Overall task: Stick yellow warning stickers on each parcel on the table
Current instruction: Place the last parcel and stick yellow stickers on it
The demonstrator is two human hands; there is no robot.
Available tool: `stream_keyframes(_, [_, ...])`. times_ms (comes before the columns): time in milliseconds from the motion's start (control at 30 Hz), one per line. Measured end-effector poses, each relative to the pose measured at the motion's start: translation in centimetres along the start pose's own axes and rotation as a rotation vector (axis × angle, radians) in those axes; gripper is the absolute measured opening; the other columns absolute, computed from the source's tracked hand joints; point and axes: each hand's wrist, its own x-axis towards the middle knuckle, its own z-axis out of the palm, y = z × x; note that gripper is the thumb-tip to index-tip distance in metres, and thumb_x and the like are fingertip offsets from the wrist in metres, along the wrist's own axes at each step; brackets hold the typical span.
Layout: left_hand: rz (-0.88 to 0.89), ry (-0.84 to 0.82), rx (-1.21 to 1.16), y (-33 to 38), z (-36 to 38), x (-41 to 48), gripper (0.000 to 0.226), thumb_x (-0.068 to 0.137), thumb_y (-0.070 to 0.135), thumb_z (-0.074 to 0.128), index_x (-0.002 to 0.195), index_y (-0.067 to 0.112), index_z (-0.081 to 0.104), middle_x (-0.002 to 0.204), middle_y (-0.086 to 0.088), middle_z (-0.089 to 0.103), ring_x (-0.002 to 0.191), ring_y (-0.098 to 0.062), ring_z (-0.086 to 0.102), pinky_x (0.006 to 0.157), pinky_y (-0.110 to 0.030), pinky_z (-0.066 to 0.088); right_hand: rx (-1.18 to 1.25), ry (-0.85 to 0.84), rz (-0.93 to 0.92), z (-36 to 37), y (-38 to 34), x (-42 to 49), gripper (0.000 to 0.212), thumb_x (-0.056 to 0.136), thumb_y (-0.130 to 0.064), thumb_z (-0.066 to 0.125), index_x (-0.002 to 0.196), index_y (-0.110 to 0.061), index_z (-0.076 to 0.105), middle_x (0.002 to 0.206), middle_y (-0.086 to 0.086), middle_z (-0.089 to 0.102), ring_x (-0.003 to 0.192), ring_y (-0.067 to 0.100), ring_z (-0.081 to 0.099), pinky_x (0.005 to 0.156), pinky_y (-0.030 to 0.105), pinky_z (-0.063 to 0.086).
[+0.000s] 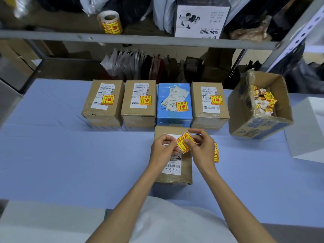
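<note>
- Head view: I see both hands over the near parcel, which sits on the blue table.
- The left hand pinches the yellow sticker at its left edge. The right hand pinches its right side, and the sticker is tilted above the parcel top.
- Behind it, a row of four parcels each carries a yellow sticker.
- Spare stickers lie just right of the near parcel.

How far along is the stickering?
Done: back row all stickered: left parcel, second parcel, blue parcel, right parcel. In hand: left hand and right hand pinch a sticker over the front parcel. Left: sticking it there.
</note>
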Motion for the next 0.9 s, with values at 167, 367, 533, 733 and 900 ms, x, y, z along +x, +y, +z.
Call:
stream_keyframes(167, [-0.032, -0.045, 0.074, 0.23, 0.2, -0.26, 0.009, 0.091, 0.018, 0.061, 0.09, 0.01, 0.065, 0.08, -0.008, 0.073, 0.072, -0.019, 0.073, 0.074, -0.031, 0.061, 0.011, 0.028, 0.01, -0.36, -0.06, 0.5, 0.032, 0.08, 0.0, 0.07, 0.106, -0.017, 0.063, 0.1, 0.0, 0.067, 0.094, 0.01, 0.065, 0.075, 0.022, 0.054])
stream_keyframes(367, [-0.036, -0.057, 0.172, 0.26, 0.24, -0.1, 0.012, 0.092, 0.02, 0.059, 0.089, 0.009, 0.065, 0.075, -0.003, 0.072, 0.064, -0.013, 0.07, 0.065, -0.02, 0.058, 0.024, 0.026, 0.034, -0.51, 0.32, 0.72, 0.031, 0.081, 0.0, 0.07, 0.106, -0.018, 0.063, 0.102, 0.004, 0.068, 0.094, 0.013, 0.067, 0.078, 0.03, 0.057])
stream_keyframes(533, [-0.026, -0.069, 0.189, 0.11, 0.32, -0.14, 0.014, 0.093, 0.02, 0.058, 0.091, 0.009, 0.066, 0.077, -0.003, 0.072, 0.063, -0.01, 0.068, 0.064, -0.017, 0.056, 0.027, 0.023, 0.036, -0.67, 0.57, 0.86, 0.031, 0.082, 0.0, 0.069, 0.107, -0.017, 0.063, 0.102, 0.007, 0.068, 0.092, 0.014, 0.068, 0.073, 0.026, 0.057])
stream_keyframes(733, [-0.026, -0.111, 0.111, -0.03, 0.22, -0.01, 0.014, 0.093, 0.02, 0.059, 0.093, 0.007, 0.065, 0.081, -0.009, 0.071, 0.065, -0.013, 0.068, 0.065, -0.022, 0.058, 0.016, 0.024, 0.051, -0.88, 0.51, 1.08, 0.031, 0.083, -0.002, 0.069, 0.11, -0.015, 0.062, 0.103, 0.007, 0.068, 0.086, 0.005, 0.066, 0.063, 0.011, 0.052])
stream_keyframes(900, [-0.017, -0.152, -0.069, 0.12, 0.12, -0.01, 0.009, 0.092, 0.011, 0.058, 0.086, 0.007, 0.064, 0.075, -0.01, 0.068, 0.065, -0.016, 0.065, 0.065, -0.026, 0.057, -0.292, 0.079, -0.133, -0.78, 0.7, 0.51, 0.028, 0.079, -0.019, 0.075, 0.105, -0.019, 0.063, 0.104, -0.006, 0.063, 0.095, 0.011, 0.055, 0.076, 0.019, 0.044])
